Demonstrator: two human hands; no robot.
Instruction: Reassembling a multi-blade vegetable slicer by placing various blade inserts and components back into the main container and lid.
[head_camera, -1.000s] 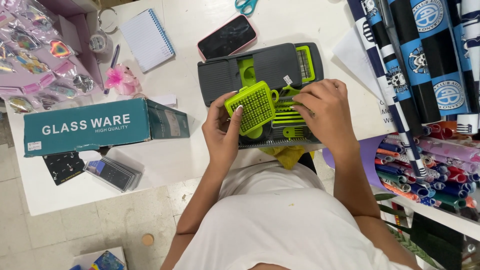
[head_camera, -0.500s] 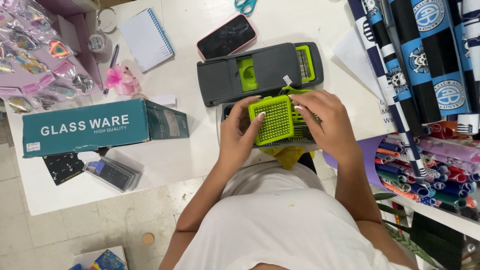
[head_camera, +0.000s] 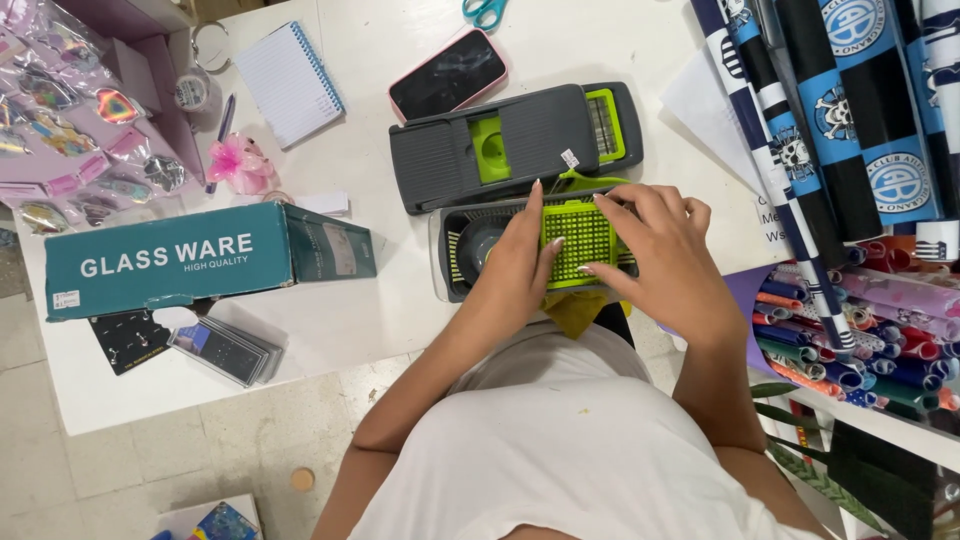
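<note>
A lime-green grid insert (head_camera: 578, 241) lies flat over a dark grey slotted tray (head_camera: 462, 251) at the table's front edge. My left hand (head_camera: 520, 268) grips the insert's left side, fingers on its top edge. My right hand (head_camera: 668, 258) holds its right side, fingertips along the top and lower edges. Just behind the tray sits a dark grey slicer board (head_camera: 520, 140) with green parts, untouched. Something yellow (head_camera: 575, 312) shows under the tray near my body.
A teal cardboard box (head_camera: 200, 258) lies to the left, a phone (head_camera: 450, 73), a notepad (head_camera: 288, 82) and scissors (head_camera: 485, 11) further back. Rolled wrapping papers (head_camera: 860, 130) crowd the right side. Sticker packets (head_camera: 70, 130) fill the far left.
The green insert was held up tilted above the tray; both hands have since turned it flat and lowered it onto the tray.
</note>
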